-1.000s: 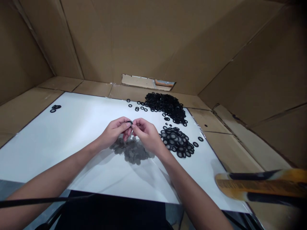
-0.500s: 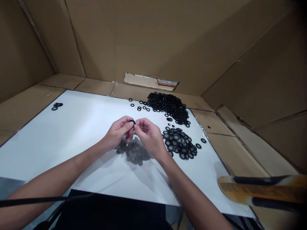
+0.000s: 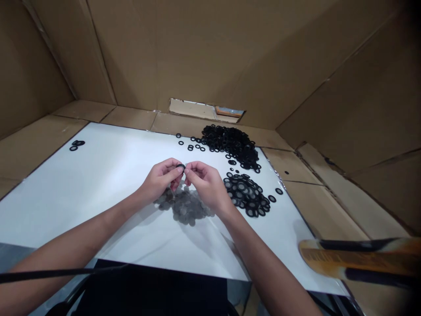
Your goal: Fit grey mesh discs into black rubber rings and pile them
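My left hand (image 3: 161, 179) and my right hand (image 3: 205, 184) meet fingertip to fingertip over the white sheet (image 3: 108, 184). Together they pinch a small black ring (image 3: 180, 166). Whether the right fingers also hold a grey disc is hidden. Right below the hands lies a heap of grey round discs (image 3: 186, 206). To the right of my right hand is a pile of black rings with grey centres (image 3: 246, 194). Farther back sits a larger heap of plain black rings (image 3: 232, 145).
Cardboard walls (image 3: 204, 52) enclose the work surface on three sides. A few loose black rings (image 3: 76, 145) lie at the sheet's far left. An orange and black object (image 3: 358, 259), blurred, juts in at the lower right. A black strap (image 3: 49, 275) crosses the lower left.
Both hands stay together on the black ring, with only small finger movements. The view has shifted slightly.
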`<state>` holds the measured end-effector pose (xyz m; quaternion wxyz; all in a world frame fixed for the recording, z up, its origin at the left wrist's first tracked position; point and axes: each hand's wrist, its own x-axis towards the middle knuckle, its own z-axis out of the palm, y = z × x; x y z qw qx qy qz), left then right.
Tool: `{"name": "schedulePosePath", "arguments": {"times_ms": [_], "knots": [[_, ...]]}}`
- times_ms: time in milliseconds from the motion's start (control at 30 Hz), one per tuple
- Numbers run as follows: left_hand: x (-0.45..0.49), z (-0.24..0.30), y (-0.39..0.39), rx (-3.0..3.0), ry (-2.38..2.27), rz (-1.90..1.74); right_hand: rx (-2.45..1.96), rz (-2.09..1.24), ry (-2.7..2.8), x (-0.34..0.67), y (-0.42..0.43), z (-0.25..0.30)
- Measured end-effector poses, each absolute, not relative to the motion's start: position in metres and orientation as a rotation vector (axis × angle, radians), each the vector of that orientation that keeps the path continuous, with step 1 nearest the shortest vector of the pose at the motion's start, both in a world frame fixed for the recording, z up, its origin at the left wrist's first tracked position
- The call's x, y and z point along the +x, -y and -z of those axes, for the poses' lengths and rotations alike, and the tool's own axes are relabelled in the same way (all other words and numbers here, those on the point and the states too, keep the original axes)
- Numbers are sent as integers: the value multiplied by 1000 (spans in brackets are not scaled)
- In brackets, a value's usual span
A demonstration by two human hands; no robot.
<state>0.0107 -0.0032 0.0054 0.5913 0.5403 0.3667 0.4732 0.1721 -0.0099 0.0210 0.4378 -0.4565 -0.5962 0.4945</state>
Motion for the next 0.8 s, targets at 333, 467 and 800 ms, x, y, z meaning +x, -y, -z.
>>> {"name": "schedulePosePath", "arguments": {"times_ms": [333, 467, 800], "knots": [[12, -5, 5, 1180, -798, -1079, -1109, -1177, 1527, 171, 11, -19], [12, -5, 5, 1176, -799, -1095, -1154, -1047, 1582, 170, 13, -19], [13, -5, 7, 1210, -846, -1164, -1188, -1033, 1504, 167, 16, -20]]}}
